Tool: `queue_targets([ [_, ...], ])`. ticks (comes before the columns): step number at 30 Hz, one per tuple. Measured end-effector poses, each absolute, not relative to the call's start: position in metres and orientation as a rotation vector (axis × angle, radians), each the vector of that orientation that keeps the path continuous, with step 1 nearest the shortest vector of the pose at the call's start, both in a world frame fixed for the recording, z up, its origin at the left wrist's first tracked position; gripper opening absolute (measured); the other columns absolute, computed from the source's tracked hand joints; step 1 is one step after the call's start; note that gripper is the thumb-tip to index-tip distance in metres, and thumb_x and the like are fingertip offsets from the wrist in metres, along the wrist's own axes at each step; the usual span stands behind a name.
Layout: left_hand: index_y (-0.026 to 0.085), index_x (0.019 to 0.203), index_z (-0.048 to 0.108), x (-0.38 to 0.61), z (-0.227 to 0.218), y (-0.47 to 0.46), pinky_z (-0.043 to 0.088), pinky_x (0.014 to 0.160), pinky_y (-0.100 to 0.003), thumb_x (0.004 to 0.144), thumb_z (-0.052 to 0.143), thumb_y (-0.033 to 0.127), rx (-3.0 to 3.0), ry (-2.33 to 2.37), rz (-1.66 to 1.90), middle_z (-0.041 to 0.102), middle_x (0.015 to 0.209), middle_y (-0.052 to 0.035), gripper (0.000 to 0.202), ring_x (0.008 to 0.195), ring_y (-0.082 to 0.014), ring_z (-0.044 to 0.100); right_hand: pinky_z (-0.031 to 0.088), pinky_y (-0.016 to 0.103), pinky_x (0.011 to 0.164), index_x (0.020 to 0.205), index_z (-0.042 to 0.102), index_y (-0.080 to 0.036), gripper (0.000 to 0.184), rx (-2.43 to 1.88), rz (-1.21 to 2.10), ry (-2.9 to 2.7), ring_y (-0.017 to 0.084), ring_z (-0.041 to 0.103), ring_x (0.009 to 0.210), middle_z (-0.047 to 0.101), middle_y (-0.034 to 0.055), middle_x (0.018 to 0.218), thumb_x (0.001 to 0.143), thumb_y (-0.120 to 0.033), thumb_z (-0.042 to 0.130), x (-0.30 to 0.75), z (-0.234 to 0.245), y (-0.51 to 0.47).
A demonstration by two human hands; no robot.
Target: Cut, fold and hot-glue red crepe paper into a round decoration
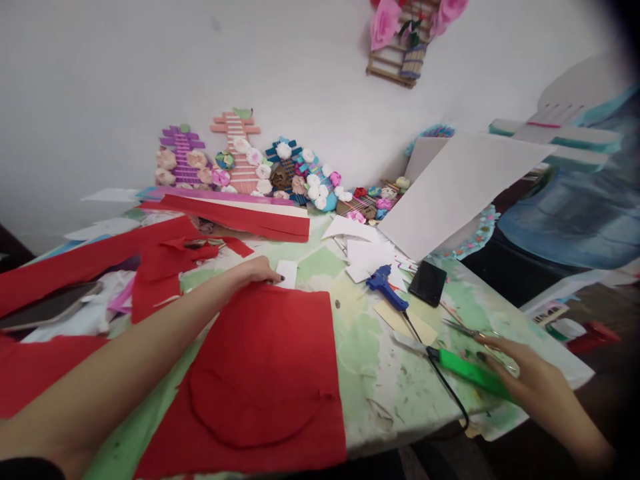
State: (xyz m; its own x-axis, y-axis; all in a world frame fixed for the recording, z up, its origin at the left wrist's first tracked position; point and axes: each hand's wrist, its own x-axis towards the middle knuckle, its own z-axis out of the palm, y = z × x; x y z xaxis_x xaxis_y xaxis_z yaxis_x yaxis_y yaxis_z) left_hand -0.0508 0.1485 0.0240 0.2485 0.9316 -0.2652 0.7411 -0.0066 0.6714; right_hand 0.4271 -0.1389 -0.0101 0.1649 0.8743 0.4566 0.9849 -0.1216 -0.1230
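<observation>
A large red paper sheet (pixel 270 373) lies on the green table (pixel 370 360) in front of me, with a round shape showing under or in it. My left hand (pixel 255 270) rests at the sheet's far edge, fingers curled down onto it, next to a small white paper piece (pixel 287 272). My right hand (pixel 525 377) lies at the table's right edge on the green handle of a utility knife (pixel 463 368), fingers partly stretched over it. Scissors (pixel 467 329) lie just beyond that hand.
A blue glue gun (pixel 386 285) with a black cord, a black phone (pixel 428 283) and white paper scraps sit mid-table. More red paper (pixel 90 257) covers the left. Paper-flower crafts (pixel 235 163) line the wall. A big white sheet (pixel 460 190) leans at right.
</observation>
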Motion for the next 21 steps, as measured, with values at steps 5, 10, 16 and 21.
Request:
queue_targets([
  [5, 0.017, 0.044, 0.056, -0.046, 0.033, 0.157, 0.030, 0.044, -0.026, 0.049, 0.075, 0.040, 1.640, 1.287, 0.369, 0.051, 0.044, -0.0014, 0.031, 0.042, -0.0128, 0.042, 0.056, 0.046, 0.082, 0.101, 0.069, -0.024, 0.038, -1.857, -0.208, -1.886, 0.031, 0.066, 0.100, 0.071, 0.0097, 0.106, 0.081, -0.053, 0.054, 0.397, -0.010, -0.149],
  [10, 0.017, 0.058, 0.058, -0.047, 0.046, 0.180, 0.036, 0.049, -0.024, 0.052, 0.075, 0.043, 1.572, 1.196, 0.564, 0.056, 0.055, -0.0005, 0.032, 0.050, -0.0130, 0.048, 0.058, 0.036, 0.080, 0.109, 0.065, -0.026, 0.029, -1.719, -0.078, -1.914, 0.025, 0.068, 0.099, 0.070, 0.0076, 0.109, 0.086, -0.039, 0.054, 0.338, 0.021, -0.123],
  [16, 0.016, 0.063, 0.057, -0.079, 0.040, 0.202, 0.036, 0.053, -0.024, 0.052, 0.073, 0.047, 1.473, 1.332, 0.843, 0.056, 0.056, 0.0003, 0.037, 0.055, -0.0142, 0.050, 0.053, 0.039, 0.090, 0.118, 0.058, -0.026, 0.030, -1.505, 0.161, -2.028, 0.023, 0.060, 0.110, 0.062, 0.0100, 0.119, 0.089, -0.025, 0.051, 0.266, 0.045, -0.064],
  [21, 0.017, 0.055, 0.052, -0.106, 0.017, 0.200, 0.032, 0.051, -0.023, 0.051, 0.071, 0.047, 1.344, 1.522, 0.974, 0.051, 0.049, 0.0021, 0.036, 0.051, -0.0126, 0.045, 0.045, 0.042, 0.096, 0.119, 0.056, -0.021, 0.036, -1.218, 0.429, -2.289, 0.024, 0.050, 0.115, 0.056, 0.0125, 0.122, 0.083, -0.016, 0.058, 0.202, 0.051, -0.030],
])
